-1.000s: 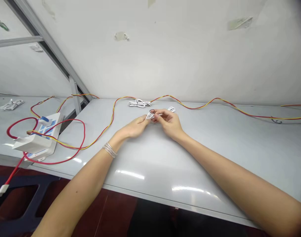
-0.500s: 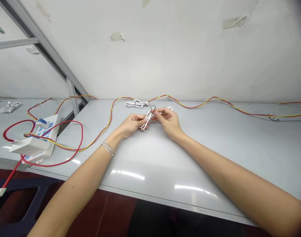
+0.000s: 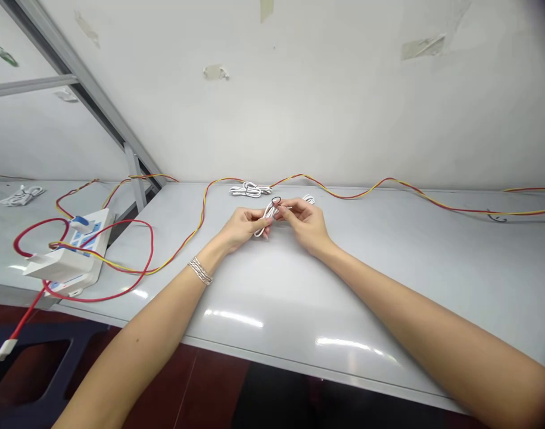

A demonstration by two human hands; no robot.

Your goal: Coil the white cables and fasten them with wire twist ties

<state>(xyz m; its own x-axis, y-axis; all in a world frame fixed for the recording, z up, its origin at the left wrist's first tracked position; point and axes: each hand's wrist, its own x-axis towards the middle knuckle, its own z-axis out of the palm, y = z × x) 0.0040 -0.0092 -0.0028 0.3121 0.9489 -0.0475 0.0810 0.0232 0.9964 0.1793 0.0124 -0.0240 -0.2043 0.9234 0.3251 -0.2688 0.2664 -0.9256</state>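
Note:
My left hand (image 3: 245, 229) is closed on a folded white cable (image 3: 259, 230), thumb on top, just above the tabletop. A thin black twist tie (image 3: 276, 198) makes a small loop at the cable's upper end. The thumb and fingers of my right hand (image 3: 305, 223) pinch together at that tie; its ends are hidden by the fingertips. Just behind my hands lies a second white cable (image 3: 249, 190), coiled and bound with a dark tie. Part of another white coil (image 3: 308, 199) shows past my right knuckles.
Red and yellow twisted wires (image 3: 352, 196) run along the back of the grey table (image 3: 388, 250) by the wall. On the left sits a white power strip (image 3: 91, 238) with a white adapter (image 3: 60, 266) and looping red cable (image 3: 151, 244). A white cable bundle (image 3: 22, 195) lies far left.
The black loop has come down from standing above the cable to lie around its upper end. My hands stay in nearly the same place; the view has shifted slightly.

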